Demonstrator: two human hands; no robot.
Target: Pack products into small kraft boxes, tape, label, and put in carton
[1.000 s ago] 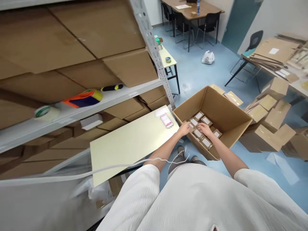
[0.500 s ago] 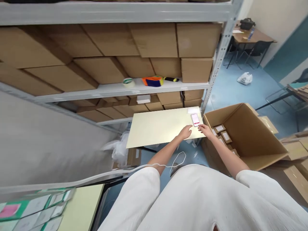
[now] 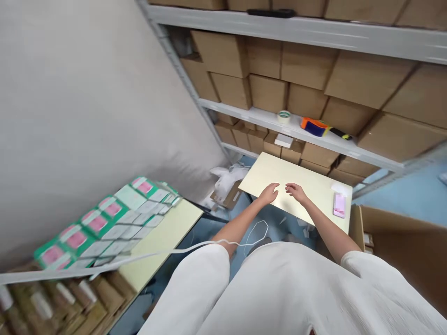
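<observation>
Both hands hang over the front part of a cream tabletop, a short gap apart. My left hand [image 3: 269,193] has its fingers apart and holds nothing. Facing it, my right hand [image 3: 295,191] is also empty, its fingers spread and slightly curled. At the right end of the cream tabletop [image 3: 265,170] lies a pink and white phone-like item [image 3: 339,204], away from both hands. A white paper-like piece [image 3: 341,188] lies just behind it.
Shelves behind hold cardboard boxes [image 3: 268,91], a tape roll [image 3: 284,116] and an orange-blue item [image 3: 314,126]. Left, green and white packets [image 3: 111,207] cover a second table [image 3: 162,239]. A white cable [image 3: 195,248] crosses in front. An open carton [image 3: 401,251] stands right.
The view has swung left, bringing more of the packet table into sight. The pink item, beside my hands before, now lies well to their right. Both hands remain empty.
</observation>
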